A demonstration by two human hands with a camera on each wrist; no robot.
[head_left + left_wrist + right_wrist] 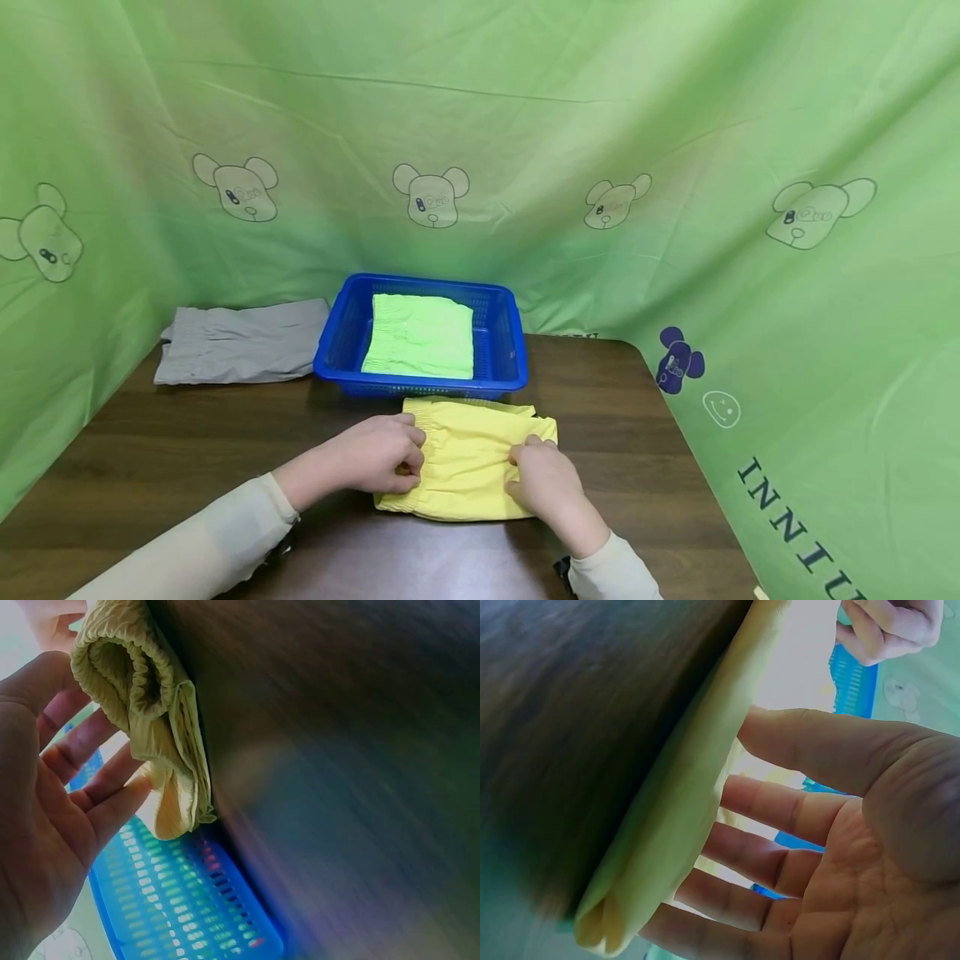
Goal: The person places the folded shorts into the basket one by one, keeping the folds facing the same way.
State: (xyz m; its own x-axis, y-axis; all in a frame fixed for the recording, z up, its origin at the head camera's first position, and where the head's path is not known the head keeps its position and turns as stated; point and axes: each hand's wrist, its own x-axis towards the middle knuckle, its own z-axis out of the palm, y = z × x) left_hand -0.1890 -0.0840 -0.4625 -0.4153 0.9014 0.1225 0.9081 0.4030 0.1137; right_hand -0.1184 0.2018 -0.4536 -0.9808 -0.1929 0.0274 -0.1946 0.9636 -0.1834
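Folded yellow pants (468, 458) with a gathered elastic waistband lie on the table in front of the basket. At the waistband end, my left hand (381, 454) touches the cloth. In the left wrist view, its fingers (112, 769) are fairly straight against the waistband and folded layers. My right hand (547, 479) rests on the opposite end. Its slightly bent fingers (757, 855) lie along the cloth in the right wrist view, with the thumb apart from them. A folded bright green garment (423, 337) lies inside the blue basket (427, 385).
A folded grey garment (240, 342) lies at the back left, beside the basket. The brown wooden table (630, 450) is bordered at the back and sides by a green printed curtain (525, 125).
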